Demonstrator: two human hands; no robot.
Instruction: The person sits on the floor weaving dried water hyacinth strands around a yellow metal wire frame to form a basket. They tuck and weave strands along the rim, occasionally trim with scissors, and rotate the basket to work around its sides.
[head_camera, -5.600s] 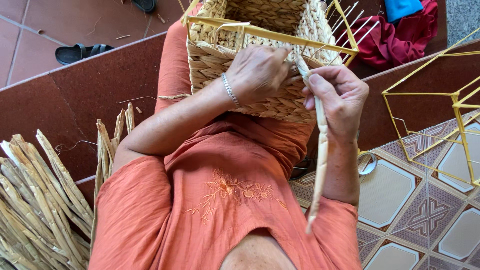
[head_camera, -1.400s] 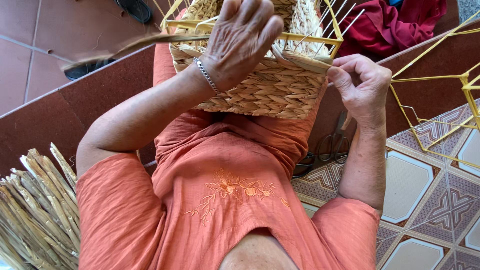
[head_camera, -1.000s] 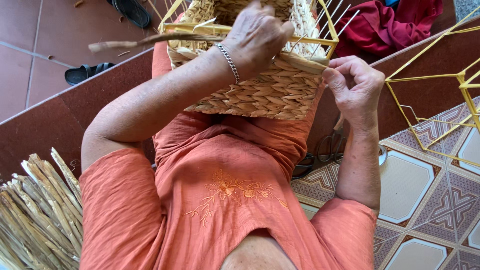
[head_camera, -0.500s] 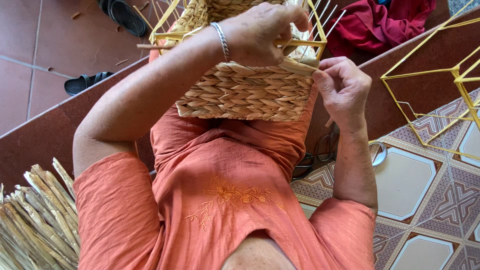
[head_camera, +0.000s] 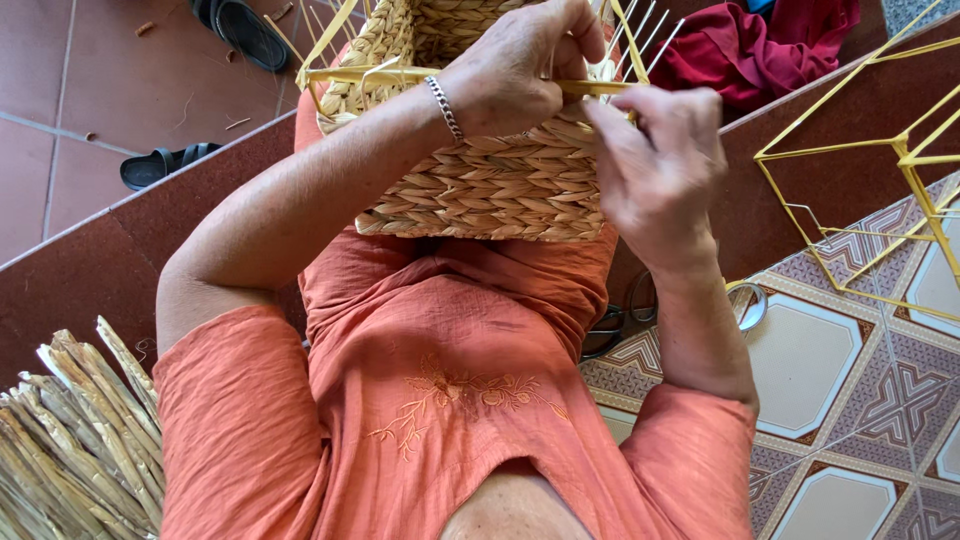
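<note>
Left hand pinched on the strand at the basket rim, right hand just beside it, fingers curled at the same yellow frame bar, grip unclear.

A single head-worn camera looks steeply down the person's own front, close in: the orange blouse fills the near part, the woven basket on the lap sits at the far edge, and floor shows left and right.
</note>
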